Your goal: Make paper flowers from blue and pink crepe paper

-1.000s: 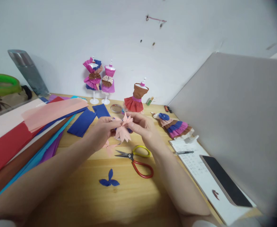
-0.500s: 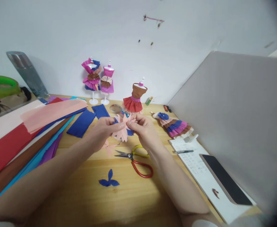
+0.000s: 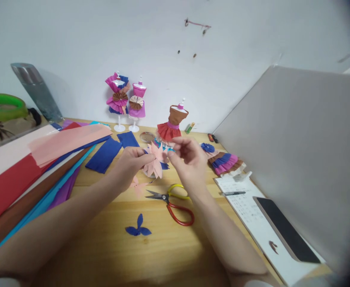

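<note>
My left hand (image 3: 133, 165) pinches a pink crepe-paper flower (image 3: 154, 161) with pointed petals between thumb and fingers. Some dark blue paper shows behind and beside the petals. Just to the right of the flower is my right hand (image 3: 189, 161), its thumb and fingers apart and nothing visible between them. Below the hands, scissors (image 3: 164, 196) with one yellow and one red handle lie with parted blades. A blue three-petal paper piece (image 3: 138, 227) rests nearer to me. Pink paper scraps (image 3: 137, 186) lie under my left hand.
Colored crepe-paper sheets (image 3: 52, 159) cover the left side. At the back stand small dress forms (image 3: 119, 101), one in a brown and red dress (image 3: 175, 119). A paper dress (image 3: 225, 161), pen (image 3: 234, 193) and phone (image 3: 285, 229) lie right, beside a grey panel (image 3: 300, 139).
My right hand has let go of the flower's edge and drawn slightly right, its fingers opening. My left hand still holds the flower. The view has shifted slightly.
</note>
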`<state>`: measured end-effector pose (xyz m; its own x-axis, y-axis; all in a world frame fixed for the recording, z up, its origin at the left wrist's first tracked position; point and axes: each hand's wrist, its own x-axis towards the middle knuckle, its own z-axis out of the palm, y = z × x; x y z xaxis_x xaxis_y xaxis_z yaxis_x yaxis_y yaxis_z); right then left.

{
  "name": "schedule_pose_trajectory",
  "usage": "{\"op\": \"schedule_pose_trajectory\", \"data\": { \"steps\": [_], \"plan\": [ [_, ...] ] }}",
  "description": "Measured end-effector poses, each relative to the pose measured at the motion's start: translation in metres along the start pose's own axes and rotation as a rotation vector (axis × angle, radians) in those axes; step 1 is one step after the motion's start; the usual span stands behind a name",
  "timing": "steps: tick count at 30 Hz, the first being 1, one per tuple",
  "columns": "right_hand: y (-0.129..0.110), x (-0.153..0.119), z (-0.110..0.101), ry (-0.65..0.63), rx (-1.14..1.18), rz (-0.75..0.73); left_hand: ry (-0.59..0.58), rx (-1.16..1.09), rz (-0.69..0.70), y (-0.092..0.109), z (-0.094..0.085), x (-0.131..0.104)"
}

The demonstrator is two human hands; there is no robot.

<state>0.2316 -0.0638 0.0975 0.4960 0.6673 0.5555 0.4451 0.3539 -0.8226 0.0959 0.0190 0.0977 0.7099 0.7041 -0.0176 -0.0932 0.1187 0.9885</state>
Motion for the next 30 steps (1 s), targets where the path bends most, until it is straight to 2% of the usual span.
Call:
{"op": "schedule_pose_trajectory", "data": {
  "steps": [1,3,6,11,16,17,21,23,30],
  "plan": [
    [-0.003,-0.002,0.0,0.011,-0.102,-0.119,0.009,0.033,0.01,0.001,0.0,-0.001],
    [-0.007,-0.007,0.0,-0.115,-0.227,-0.269,0.013,0.08,0.018,0.004,0.002,-0.002],
    [-0.006,-0.009,0.002,-0.219,-0.297,-0.267,0.023,0.07,0.003,0.007,0.003,-0.004],
    [0.0,-0.006,0.003,-0.251,-0.302,-0.256,0.028,0.024,-0.037,0.003,0.001,-0.002],
    [0.006,0.001,-0.003,-0.126,-0.184,-0.106,-0.024,0.048,0.023,-0.008,-0.007,0.008],
    [0.008,0.003,-0.003,-0.149,-0.144,-0.064,-0.032,0.058,0.046,-0.009,-0.008,0.01],
    [0.017,0.008,-0.003,-0.383,0.056,0.177,-0.082,0.193,0.13,-0.01,-0.013,0.014],
    [0.019,0.009,-0.002,-0.436,0.088,0.24,-0.109,0.279,0.172,-0.01,-0.014,0.014],
    [0.014,0.01,0.0,-0.348,0.238,0.361,-0.097,0.303,0.187,-0.006,-0.016,0.012]
  ]
}}
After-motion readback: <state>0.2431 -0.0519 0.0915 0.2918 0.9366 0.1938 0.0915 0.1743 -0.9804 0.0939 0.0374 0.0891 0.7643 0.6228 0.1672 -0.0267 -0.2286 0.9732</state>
